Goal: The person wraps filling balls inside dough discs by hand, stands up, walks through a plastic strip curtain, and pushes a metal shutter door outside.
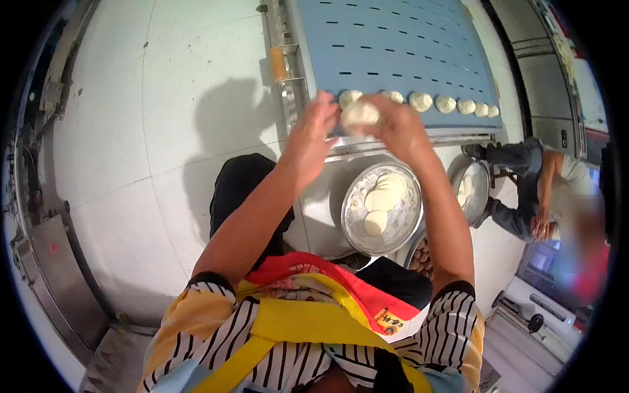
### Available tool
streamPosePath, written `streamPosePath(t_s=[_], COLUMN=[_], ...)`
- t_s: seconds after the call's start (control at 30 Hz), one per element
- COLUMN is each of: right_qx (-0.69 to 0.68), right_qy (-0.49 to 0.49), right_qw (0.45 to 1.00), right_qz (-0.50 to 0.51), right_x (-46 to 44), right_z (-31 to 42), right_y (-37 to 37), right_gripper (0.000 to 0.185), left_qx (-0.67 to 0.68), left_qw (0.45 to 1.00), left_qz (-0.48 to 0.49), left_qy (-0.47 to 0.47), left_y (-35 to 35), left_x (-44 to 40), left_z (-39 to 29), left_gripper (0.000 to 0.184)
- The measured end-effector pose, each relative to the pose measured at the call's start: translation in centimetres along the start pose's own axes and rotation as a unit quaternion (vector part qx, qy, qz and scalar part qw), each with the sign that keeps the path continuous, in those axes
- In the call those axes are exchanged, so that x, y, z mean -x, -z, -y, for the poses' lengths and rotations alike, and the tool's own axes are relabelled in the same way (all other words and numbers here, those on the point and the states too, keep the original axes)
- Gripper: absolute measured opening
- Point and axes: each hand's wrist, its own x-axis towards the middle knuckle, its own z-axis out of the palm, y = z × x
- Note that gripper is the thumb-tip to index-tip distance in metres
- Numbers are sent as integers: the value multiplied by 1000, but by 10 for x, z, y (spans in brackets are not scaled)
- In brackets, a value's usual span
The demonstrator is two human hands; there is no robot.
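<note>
My right hand (401,126) has its fingers curled round a pale dough ball (359,116), slightly blurred, at the near edge of a blue slotted tray (406,46). Just left of that ball, my left hand (318,126) is apart from it, fingers spread and holding nothing. Along the tray's near edge lies a row of several round dough pieces (420,101). One dough ball (350,98) sits right behind the held one. Below my hands stands a metal bowl (348,226) with flat dough rounds (386,192) overlapping inside.
A second metal bowl (481,196) with dough stands to the right. Partly behind my right arm, another bowl holds brown balls (422,261). A seated person (524,190) is at the right. Metal rails (288,92) run along the tray's left side.
</note>
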Motion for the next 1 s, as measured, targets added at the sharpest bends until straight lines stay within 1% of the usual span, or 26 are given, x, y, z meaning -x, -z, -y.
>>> streamPosePath(t_s=[0.03,0.07,0.1,0.13,0.23,0.27,0.37,0.43,0.47,0.63,0.73,0.83,0.93,1.0], right_qx=[51,63,68,74,92,108,144,158,163,223,242,239,264,291], right_qy=[20,28,1,-28,-13,-18,-23,-19,-3,63,138,159,158,133], right_qw=[997,995,996,996,996,994,989,986,985,968,955,954,947,939], right_qz=[-46,-68,-49,-30,-15,-2,29,42,50,96,98,92,91,124], right_x=[-26,-52,-80,-105,-156,-168,-192,-198,-198,-198,-200,-200,-201,-203], right_z=[-26,-47,-63,-77,-111,-120,-142,-150,-152,-154,-165,-171,-172,-169], right_y=[-5,-8,-11,-16,-39,-47,-68,-74,-75,-72,-76,-76,-79,-81], right_gripper=[50,48,46,45,45,46,47,49,48,47,52,51,52,52], left_qx=[-21,-45,-71,-76,-105,-98,-100,-92,-88,-85,-92,-86,-85,-87], left_qw=[1000,998,996,996,993,993,991,993,994,993,992,991,991,991], left_qz=[7,15,24,40,48,53,62,59,59,73,80,85,90,95], left_qy=[-19,-38,-54,-34,-15,-30,-63,-45,-36,-40,-39,-49,-50,-47], left_y=[4,10,13,12,13,19,26,25,25,27,27,29,30,29], left_x=[1,1,2,4,3,1,-1,1,1,0,1,-1,-3,-3], left_z=[-9,-15,-20,-24,-32,-33,-36,-40,-40,-34,-34,-31,-29,-28], left_gripper=[68,66,64,55,50,44,44,45,45,45,43,42,41,39])
